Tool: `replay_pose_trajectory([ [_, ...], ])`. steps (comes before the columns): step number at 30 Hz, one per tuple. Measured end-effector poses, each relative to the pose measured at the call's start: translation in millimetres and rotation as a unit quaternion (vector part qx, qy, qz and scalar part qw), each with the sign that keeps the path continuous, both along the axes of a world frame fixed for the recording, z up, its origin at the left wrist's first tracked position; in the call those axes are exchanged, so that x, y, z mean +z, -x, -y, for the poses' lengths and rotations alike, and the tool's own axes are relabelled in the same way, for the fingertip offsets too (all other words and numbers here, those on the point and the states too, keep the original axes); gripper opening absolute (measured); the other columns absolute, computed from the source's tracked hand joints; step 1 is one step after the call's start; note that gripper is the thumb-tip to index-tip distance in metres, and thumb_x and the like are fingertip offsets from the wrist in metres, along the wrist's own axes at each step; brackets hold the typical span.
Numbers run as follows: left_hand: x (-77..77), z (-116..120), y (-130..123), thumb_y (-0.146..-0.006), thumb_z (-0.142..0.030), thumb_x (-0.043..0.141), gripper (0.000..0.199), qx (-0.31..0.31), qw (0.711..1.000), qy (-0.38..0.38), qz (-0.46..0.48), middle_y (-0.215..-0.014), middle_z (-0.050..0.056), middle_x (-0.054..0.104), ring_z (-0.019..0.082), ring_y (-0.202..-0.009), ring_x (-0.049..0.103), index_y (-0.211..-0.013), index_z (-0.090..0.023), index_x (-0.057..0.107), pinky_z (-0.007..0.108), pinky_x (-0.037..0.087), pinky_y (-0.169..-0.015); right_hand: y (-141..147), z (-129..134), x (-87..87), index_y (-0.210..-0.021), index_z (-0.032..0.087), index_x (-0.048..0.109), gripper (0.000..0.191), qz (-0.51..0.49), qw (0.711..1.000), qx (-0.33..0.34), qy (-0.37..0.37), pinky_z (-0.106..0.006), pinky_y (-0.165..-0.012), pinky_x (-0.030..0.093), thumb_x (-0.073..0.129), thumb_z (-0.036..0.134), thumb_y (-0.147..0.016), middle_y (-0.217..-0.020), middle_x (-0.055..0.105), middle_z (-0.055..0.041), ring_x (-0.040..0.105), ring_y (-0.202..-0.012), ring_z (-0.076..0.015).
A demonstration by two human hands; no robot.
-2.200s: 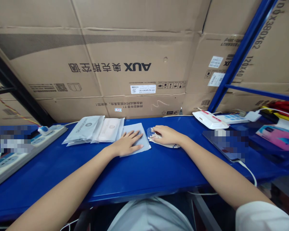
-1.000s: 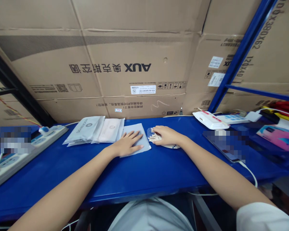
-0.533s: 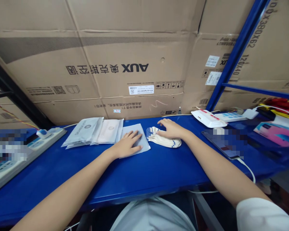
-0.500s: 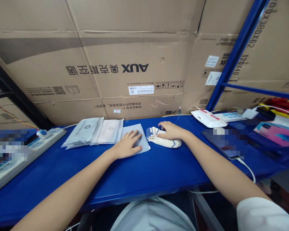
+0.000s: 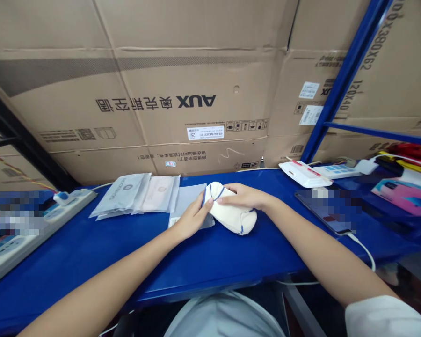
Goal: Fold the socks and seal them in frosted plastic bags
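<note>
A folded bundle of white socks [image 5: 233,217] with blue stripes is held between my two hands, just above the blue tabletop. My left hand [image 5: 192,216] pinches its left end, thumb on top. From the right, my right hand [image 5: 243,196] grips the upper side, with the thumb pressed on the fabric near my left thumb. Below and behind my left hand lies a flat, frosted plastic bag [image 5: 187,199], partly covered by that hand.
Left of the hands lie packed frosted bags, one pinkish [image 5: 157,193] and several grey [image 5: 124,193]. A power strip [image 5: 38,234] runs along the left side. At right are a white box [image 5: 303,174], a phone [image 5: 323,213] with a cable, and a pink-and-blue pack [image 5: 403,194]. Cardboard [image 5: 154,70] stands behind.
My left hand has left the frosted bag and taken hold of the socks. My right hand has lifted them slightly and turned them toward my left hand.
</note>
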State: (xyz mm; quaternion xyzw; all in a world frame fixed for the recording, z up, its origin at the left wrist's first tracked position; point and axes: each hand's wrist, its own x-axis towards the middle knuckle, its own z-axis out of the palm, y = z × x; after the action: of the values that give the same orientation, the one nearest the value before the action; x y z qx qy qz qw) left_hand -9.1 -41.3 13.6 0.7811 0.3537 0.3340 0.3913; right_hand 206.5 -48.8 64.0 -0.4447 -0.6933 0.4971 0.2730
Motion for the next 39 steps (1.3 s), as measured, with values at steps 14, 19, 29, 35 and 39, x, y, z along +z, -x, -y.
replay_pose_trajectory([
  [14, -2.9, -8.4, -2.7, -0.095, -0.049, 0.037, 0.055, 0.084, 0.996, 0.022, 0.034, -0.148, 0.007, 0.049, 0.025, -0.137, 0.043, -0.142, -0.021, 0.042, 0.038, 0.033, -0.114, 23.8, 1.3, -19.5, -0.107, 0.017, 0.067, 0.040, -0.104, 0.984, -0.085, 0.113, -0.022, -0.063, 0.054, 0.077, 0.040, -0.077, -0.098, 0.074, -0.0068, 0.069, -0.079, -0.0175],
  [19, -5.0, -10.2, -3.7, -0.094, -0.045, 0.038, 0.053, 0.085, 0.996, 0.006, 0.037, -0.148, 0.008, 0.049, 0.025, -0.136, 0.044, -0.140, -0.020, 0.043, 0.039, 0.031, -0.115, 26.8, -3.3, -30.1, -0.090, 0.014, 0.071, 0.032, -0.128, 0.976, -0.092, 0.150, -0.022, -0.058, 0.052, 0.078, 0.042, -0.076, -0.084, 0.075, -0.0064, 0.067, -0.067, -0.0155],
  [29, 1.7, -9.9, 2.0, -0.093, -0.056, 0.043, 0.056, 0.060, 0.997, 0.043, 0.023, -0.121, 0.009, 0.067, 0.029, -0.113, 0.060, -0.130, -0.016, 0.053, 0.040, 0.047, -0.098, 29.3, 1.2, -29.7, -0.086, 0.015, 0.070, 0.025, -0.059, 0.995, -0.063, 0.057, -0.020, -0.050, 0.044, 0.073, 0.039, -0.080, -0.072, 0.071, -0.0013, 0.061, -0.058, -0.0126],
  [35, -1.3, -7.4, 4.0, -0.098, -0.055, 0.038, 0.054, 0.038, 0.998, -0.041, 0.018, -0.133, 0.012, 0.059, 0.026, -0.124, 0.054, -0.134, -0.017, 0.048, 0.038, 0.041, -0.105, 30.0, 0.9, -34.9, -0.087, 0.016, 0.071, 0.026, -0.086, 0.990, -0.060, 0.099, -0.022, -0.054, 0.050, 0.075, 0.039, -0.078, -0.077, 0.073, -0.0028, 0.066, -0.062, -0.0149],
  [39, 0.9, -8.9, 4.6, -0.100, -0.053, 0.032, 0.052, 0.046, 0.996, -0.071, 0.018, -0.141, 0.010, 0.053, 0.023, -0.132, 0.047, -0.135, -0.019, 0.048, 0.035, 0.033, -0.112, 31.4, -1.0, -41.0, -0.091, 0.015, 0.071, 0.033, -0.136, 0.985, -0.055, 0.094, -0.023, -0.059, 0.053, 0.078, 0.042, -0.074, -0.082, 0.075, -0.0053, 0.069, -0.067, -0.0164],
])
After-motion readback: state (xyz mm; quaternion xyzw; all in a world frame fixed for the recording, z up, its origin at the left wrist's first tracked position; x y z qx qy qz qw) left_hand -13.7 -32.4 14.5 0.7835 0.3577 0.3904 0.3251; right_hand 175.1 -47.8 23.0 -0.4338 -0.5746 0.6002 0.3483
